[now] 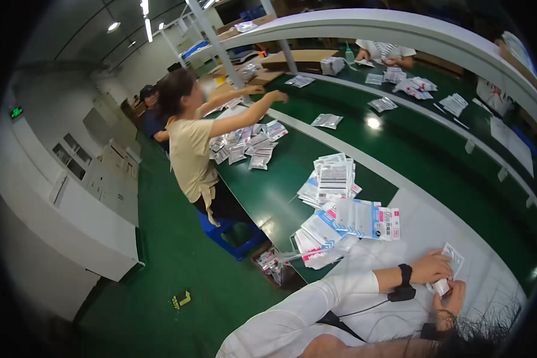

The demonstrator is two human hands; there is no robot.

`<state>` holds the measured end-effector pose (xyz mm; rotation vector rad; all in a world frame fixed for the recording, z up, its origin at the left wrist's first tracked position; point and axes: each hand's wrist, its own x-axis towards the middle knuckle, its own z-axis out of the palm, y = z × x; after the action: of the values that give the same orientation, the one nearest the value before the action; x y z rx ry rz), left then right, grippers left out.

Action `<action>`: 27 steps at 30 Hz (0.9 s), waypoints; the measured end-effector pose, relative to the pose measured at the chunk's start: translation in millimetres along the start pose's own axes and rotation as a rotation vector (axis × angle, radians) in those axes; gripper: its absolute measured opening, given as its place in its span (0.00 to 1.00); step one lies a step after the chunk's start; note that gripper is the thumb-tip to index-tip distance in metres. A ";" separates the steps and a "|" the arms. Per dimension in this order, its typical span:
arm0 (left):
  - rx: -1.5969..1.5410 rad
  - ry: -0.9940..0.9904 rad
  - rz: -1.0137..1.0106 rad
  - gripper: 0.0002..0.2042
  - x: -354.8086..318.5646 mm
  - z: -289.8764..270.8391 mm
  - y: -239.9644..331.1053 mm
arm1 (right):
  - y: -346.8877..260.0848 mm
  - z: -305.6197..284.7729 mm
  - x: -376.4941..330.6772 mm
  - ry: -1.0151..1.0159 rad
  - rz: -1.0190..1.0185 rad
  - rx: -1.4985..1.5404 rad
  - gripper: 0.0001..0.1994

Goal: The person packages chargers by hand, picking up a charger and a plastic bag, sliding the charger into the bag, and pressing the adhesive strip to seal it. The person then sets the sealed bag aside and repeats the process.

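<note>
Holding a small clear packet (453, 261) over the white mat (417, 230), the left hand (434, 267) has its fingers curled around the packet's edge. The right hand (450, 296) pinches a little white item (441, 287) just under it, probably to keep both steady. Stacks of flat pouches (364, 219) sit near on the green table (274, 191), handy to grab, while a co-worker (191, 143) reaches across further up.

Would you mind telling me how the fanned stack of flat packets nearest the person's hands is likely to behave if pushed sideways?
The stack of flat packets would probably slide apart rather than move as one, since the packets already overlap loosely and look glossy. Each looks thin and light, so likely floppy when lifted by a corner. Nothing there looks apt to roll. The pale mat beneath seems smooth, so little grip.
</note>
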<state>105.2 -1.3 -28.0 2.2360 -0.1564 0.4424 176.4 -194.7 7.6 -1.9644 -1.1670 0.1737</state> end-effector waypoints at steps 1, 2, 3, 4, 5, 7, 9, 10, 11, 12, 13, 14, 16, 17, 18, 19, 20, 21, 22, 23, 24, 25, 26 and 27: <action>0.006 -0.011 0.004 0.11 0.3 -1.9 1.1 | 1.3 1.6 1.7 0.002 0.019 -0.006 0.21; 0.008 -0.024 0.010 0.10 0.3 -3.3 1.5 | 4.1 3.8 1.4 -0.001 0.002 -0.002 0.21; 0.019 -0.013 0.011 0.10 2.0 -4.8 2.9 | 7.8 3.8 1.0 0.022 0.012 0.008 0.20; 0.041 -0.019 0.033 0.10 3.6 -5.8 3.9 | 11.6 4.0 0.7 0.047 0.025 0.018 0.20; 0.061 -0.024 0.056 0.10 5.7 -4.2 3.5 | 14.9 2.9 2.1 0.071 0.040 0.025 0.20; 0.082 -0.027 0.083 0.10 8.8 0.5 2.5 | 21.8 6.2 7.5 0.103 0.042 0.037 0.20; 0.116 0.079 0.189 0.10 12.1 12.5 -4.6 | 25.8 9.0 12.1 0.168 0.063 0.066 0.19; 0.134 0.132 0.239 0.11 11.8 15.9 -8.3 | 28.1 8.2 16.6 0.167 0.057 0.066 0.19; 0.138 0.136 0.240 0.11 11.4 18.9 -12.4 | 31.5 5.7 22.4 0.125 0.107 0.066 0.19; 0.157 0.145 0.242 0.12 10.9 21.4 -16.5 | 35.5 3.0 28.6 0.083 0.157 0.066 0.19; 0.177 0.156 0.243 0.12 12.1 21.7 -18.5 | 40.3 -0.3 36.1 0.040 0.203 0.064 0.19; 0.198 0.169 0.244 0.13 11.9 22.2 -20.0 | 49.5 0.5 39.7 0.038 0.193 0.064 0.19; 0.194 0.181 0.255 0.13 15.0 27.8 -18.6 | 75.4 4.2 33.7 0.058 0.091 0.189 0.20; 0.192 0.192 0.255 0.13 15.8 29.3 -18.4 | 84.7 5.7 32.7 0.065 0.038 0.253 0.20; 0.190 0.201 0.250 0.14 14.7 28.1 -16.1 | 84.6 6.7 33.0 0.064 0.036 0.252 0.20; 0.191 0.202 0.251 0.14 13.9 26.1 -14.5 | 84.1 7.3 32.9 0.050 0.037 0.254 0.20; 0.178 0.190 0.228 0.13 12.8 24.1 -13.2 | 83.8 7.6 32.5 0.037 0.040 0.254 0.21; 0.166 0.176 0.206 0.13 11.7 22.3 -12.0 | 83.5 8.0 32.1 0.025 0.043 0.255 0.21; 0.152 0.163 0.183 0.13 11.2 21.0 -10.6 | 82.8 8.8 31.5 0.026 0.044 0.254 0.21; 0.153 0.163 0.185 0.13 11.3 20.5 -9.8 | 80.7 9.5 31.4 0.033 0.049 0.271 0.21; 0.185 0.176 0.194 0.13 11.5 20.2 -9.2 | 78.6 10.2 31.2 0.040 0.054 0.288 0.20; 0.216 0.189 0.203 0.12 11.6 20.2 -8.7 | 76.7 10.4 30.9 0.046 0.061 0.305 0.20; 0.247 0.202 0.211 0.12 11.6 20.4 -8.2 | 74.9 9.8 30.6 0.047 0.061 0.305 0.20; 0.246 0.201 0.211 0.12 11.4 20.9 -7.6 | 72.9 8.9 30.2 0.046 0.061 0.278 0.20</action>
<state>123.2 -11.9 -41.7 2.4070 -0.2446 0.8366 237.7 -182.6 -41.5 -1.7500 -0.9962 0.3041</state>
